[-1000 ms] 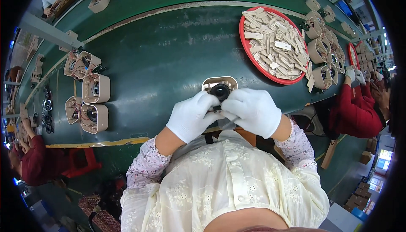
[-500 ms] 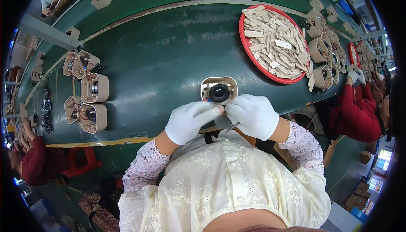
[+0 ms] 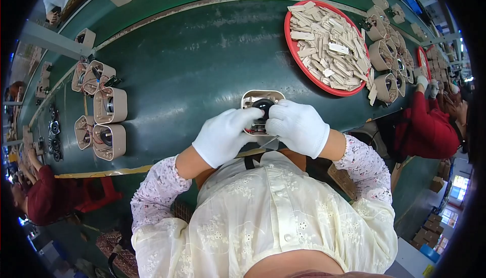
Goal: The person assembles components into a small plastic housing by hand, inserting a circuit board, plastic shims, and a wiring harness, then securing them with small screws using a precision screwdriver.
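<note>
Right in front of me is a beige plastic speaker housing (image 3: 248, 95), its open side up. A round black speaker (image 3: 261, 105) sits tilted inside it, and a dark gap with a bit of red and green shows below. My left hand (image 3: 223, 135), in a white glove, is closed, its fingertips at the speaker's lower left edge. My right hand (image 3: 298, 126), gloved too, is closed on the speaker's right edge. A thin grey metal tool (image 3: 269, 142) sticks out under the right hand; its exact kind is hidden.
A red round tray (image 3: 331, 91) heaped with beige plastic strips stands at the right. Beige housings with speakers (image 3: 110, 105) are grouped at the left, more (image 3: 387, 86) at the far right. Co-workers in red sit on both sides along the green table (image 3: 192, 65).
Both hands have moved up onto the housing, the left one's fingers now reaching inside. The speaker, flat before, is now tilted, with its lower side raised.
</note>
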Demonstrator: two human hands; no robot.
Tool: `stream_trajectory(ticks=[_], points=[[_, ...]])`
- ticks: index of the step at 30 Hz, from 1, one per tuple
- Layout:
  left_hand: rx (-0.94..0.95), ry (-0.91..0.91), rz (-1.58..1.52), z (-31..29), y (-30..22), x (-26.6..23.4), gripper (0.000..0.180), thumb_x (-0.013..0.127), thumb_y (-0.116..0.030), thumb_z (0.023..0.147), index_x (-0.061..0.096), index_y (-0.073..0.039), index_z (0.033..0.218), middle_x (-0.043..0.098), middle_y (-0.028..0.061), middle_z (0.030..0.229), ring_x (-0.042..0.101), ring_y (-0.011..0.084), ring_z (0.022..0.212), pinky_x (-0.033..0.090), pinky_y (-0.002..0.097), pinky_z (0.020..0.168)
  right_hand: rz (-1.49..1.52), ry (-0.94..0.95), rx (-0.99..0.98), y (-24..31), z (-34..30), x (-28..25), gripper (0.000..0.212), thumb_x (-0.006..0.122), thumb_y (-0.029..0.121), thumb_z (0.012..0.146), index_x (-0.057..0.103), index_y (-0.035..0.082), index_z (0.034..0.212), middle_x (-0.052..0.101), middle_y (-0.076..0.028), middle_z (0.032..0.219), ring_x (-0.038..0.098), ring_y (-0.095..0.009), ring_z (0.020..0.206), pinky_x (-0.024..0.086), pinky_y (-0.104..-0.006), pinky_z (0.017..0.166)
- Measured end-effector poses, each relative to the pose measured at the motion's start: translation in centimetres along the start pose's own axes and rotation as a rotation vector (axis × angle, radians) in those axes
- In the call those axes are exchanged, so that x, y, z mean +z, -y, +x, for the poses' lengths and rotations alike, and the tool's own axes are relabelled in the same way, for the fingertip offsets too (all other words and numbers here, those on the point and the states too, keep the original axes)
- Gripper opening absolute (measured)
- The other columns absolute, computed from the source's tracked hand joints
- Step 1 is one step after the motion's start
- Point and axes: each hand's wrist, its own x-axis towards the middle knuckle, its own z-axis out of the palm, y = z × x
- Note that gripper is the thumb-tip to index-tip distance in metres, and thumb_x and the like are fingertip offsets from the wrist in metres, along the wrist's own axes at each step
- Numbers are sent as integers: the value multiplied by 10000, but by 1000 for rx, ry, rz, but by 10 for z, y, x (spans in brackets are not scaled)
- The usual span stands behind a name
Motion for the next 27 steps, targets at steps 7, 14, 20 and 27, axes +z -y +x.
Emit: stream_trajectory(ticks=[7, 14, 20, 27], points=[[-115, -106, -334, -15, 6, 16, 492, 746, -67, 814, 617, -123, 1285, 660, 88, 1018, 663, 277, 892, 553, 383, 765, -62, -16, 29, 8, 0, 0, 38, 634, 105, 805, 635, 132, 832, 576, -32, 894, 630, -230, 923, 566, -334, 721], [28, -72, 116, -18, -8, 12, 291, 655, -77, 867, 717, -109, 1149, 665, 78, 1061, 670, 268, 919, 566, 364, 769, 788, -150, 267, -2, -3, -16, 137, 696, 85, 866, 759, 23, 971, 699, -92, 921, 677, -192, 735, 533, -318, 671], [-35, -36, 69, -15, -23, 22, 330, 612, -62, 850, 663, -91, 1174, 612, 79, 1056, 654, 283, 961, 566, 386, 774, 1367, -620, 388, 21, -4, -6, 278, 576, 187, 1042, 696, -62, 1072, 619, -58, 813, 520, -94, 602, 395, -228, 558], [-38, -82, 43, -13, -23, 24, 299, 626, -82, 856, 671, -96, 1151, 617, 72, 1047, 663, 284, 937, 574, 380, 737, 1443, -681, 225, 27, -6, 5, 301, 531, 206, 1075, 655, -69, 1088, 647, -75, 865, 457, -67, 593, 363, -243, 546]])
